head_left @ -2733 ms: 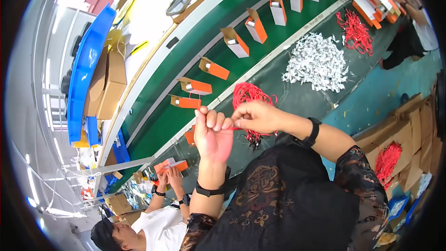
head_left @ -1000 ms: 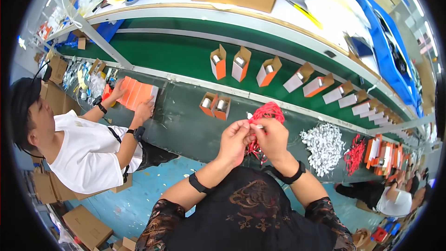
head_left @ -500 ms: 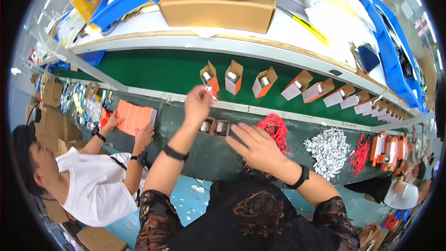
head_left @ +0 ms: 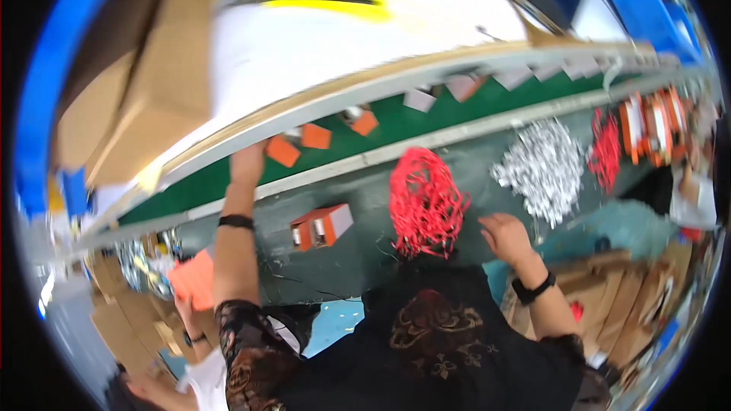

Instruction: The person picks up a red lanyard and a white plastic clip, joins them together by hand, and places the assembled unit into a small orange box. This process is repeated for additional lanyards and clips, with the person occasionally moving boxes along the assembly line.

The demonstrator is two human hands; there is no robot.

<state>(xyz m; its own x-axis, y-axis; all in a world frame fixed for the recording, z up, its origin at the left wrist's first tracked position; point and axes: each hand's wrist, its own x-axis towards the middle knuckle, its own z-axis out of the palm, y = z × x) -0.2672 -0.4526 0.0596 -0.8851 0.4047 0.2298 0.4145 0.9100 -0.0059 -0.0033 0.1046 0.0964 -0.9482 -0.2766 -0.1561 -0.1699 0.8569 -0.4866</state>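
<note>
My left hand (head_left: 247,165) reaches over the green belt (head_left: 396,123) beneath the shelf's edge, beside an orange-and-white open box (head_left: 282,151). Its fingers are hidden there, so what they hold does not show. Over the front of the dark bench, my right hand (head_left: 508,238) is free of any object, its fingers loosely bent and apart. It is nearest to a heap of red cords (head_left: 429,202), without touching it. Between my arms, a pair of small orange-and-white boxes (head_left: 324,228) with round silvery items inside stands on the bench.
Several more open boxes (head_left: 419,99) line the belt. A pile of silvery strips (head_left: 541,171), a smaller red cord bundle (head_left: 604,152) and stacked orange boxes (head_left: 655,128) lie to the right. A shelf edge (head_left: 381,76) overhangs the belt. A co-worker's hand (head_left: 185,310) is at lower left.
The view has swung to the right. My left hand, which held a small red-and-white item above the bench, has gone under the shelf's edge. My right hand has drawn away from the two boxes.
</note>
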